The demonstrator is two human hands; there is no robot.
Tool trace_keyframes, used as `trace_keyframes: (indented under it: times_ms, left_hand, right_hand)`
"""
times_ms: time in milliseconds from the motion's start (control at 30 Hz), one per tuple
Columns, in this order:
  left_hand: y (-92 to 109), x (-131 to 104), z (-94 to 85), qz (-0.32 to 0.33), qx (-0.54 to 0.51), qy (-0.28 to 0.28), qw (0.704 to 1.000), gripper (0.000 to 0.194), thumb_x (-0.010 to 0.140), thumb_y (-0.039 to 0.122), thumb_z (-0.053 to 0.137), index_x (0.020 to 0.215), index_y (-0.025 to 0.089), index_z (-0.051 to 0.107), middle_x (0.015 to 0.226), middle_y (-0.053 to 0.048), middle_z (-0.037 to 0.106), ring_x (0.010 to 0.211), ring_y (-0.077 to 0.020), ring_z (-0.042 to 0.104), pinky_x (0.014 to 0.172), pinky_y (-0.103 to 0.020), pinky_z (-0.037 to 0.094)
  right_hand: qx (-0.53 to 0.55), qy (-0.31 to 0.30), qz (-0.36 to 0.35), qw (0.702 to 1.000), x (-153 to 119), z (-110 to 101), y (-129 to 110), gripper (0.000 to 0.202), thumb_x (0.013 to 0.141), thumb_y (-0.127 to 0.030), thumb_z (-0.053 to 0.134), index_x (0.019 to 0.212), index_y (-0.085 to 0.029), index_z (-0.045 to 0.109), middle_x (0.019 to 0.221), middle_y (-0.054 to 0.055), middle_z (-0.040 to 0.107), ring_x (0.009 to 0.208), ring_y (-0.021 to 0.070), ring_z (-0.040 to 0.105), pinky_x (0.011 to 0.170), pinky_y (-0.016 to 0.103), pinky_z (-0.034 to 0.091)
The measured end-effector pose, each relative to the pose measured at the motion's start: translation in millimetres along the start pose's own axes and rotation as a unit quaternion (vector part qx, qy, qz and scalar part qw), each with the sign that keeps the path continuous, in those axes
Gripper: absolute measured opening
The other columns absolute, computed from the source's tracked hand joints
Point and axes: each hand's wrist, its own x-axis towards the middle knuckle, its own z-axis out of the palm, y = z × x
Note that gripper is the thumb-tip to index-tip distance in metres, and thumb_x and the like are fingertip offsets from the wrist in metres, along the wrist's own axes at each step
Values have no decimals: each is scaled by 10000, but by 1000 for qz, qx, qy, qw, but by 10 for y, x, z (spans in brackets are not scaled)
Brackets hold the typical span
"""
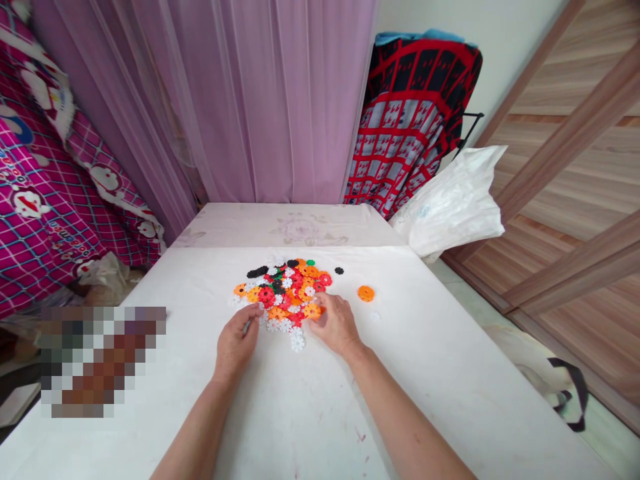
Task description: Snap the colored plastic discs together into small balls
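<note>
A loose heap of plastic snowflake discs (pixel 287 283) in red, orange, white, black and green lies on the table. At its near left edge is my left hand (pixel 237 340), its thumb and fingertips drawn together in a pinch; a bit of white shows at the tips, too small to make out. My right hand (pixel 337 327) curls in from the right side of the heap, with an orange snowflake disc (pixel 313 311) between its thumb and fingers. Some white snowflake discs (pixel 298 341) lie at the near edge, between both hands.
The white table (pixel 300 413) has a floral cover strip (pixel 300 228) at its far end. Apart from the heap, on the right, lie an orange disc (pixel 366 293), a black disc (pixel 339 271) and a white disc (pixel 376 316). A white bag (pixel 455 200) stands beyond the right edge.
</note>
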Motion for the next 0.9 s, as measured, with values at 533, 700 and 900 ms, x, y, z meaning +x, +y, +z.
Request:
trace_keyframes:
  times_ms: [533, 700, 900]
  left_hand:
    - [-38, -8, 6, -8, 3, 0, 1000, 266, 811, 372, 473, 910, 233, 677, 1126, -43, 695, 1051, -206, 641, 972, -369, 477]
    - [-11, -8, -12, -8, 7, -1, 1000, 263, 809, 370, 474, 911, 241, 679, 1129, -39, 694, 1057, -213, 640, 963, -372, 485]
    - [-1, -9, -11, -12, 1, -5, 1000, 275, 809, 380, 469, 921, 233, 673, 1134, -50, 691, 1064, -217, 638, 972, -376, 478]
  right_hand:
    - [-62, 142, 218, 964, 82, -466, 1036, 594, 663, -388, 605, 1217, -210, 484, 943, 36, 673, 877, 232, 586, 837, 397, 414]
    - [-79, 124, 228, 963, 81, -466, 1029, 584, 662, -364, 605, 1216, -213, 499, 945, 34, 682, 905, 245, 578, 853, 409, 404]
    - [-88, 113, 231, 962, 69, -464, 1025, 580, 665, -376, 602, 1213, -212, 512, 962, 32, 686, 914, 249, 576, 845, 408, 402]
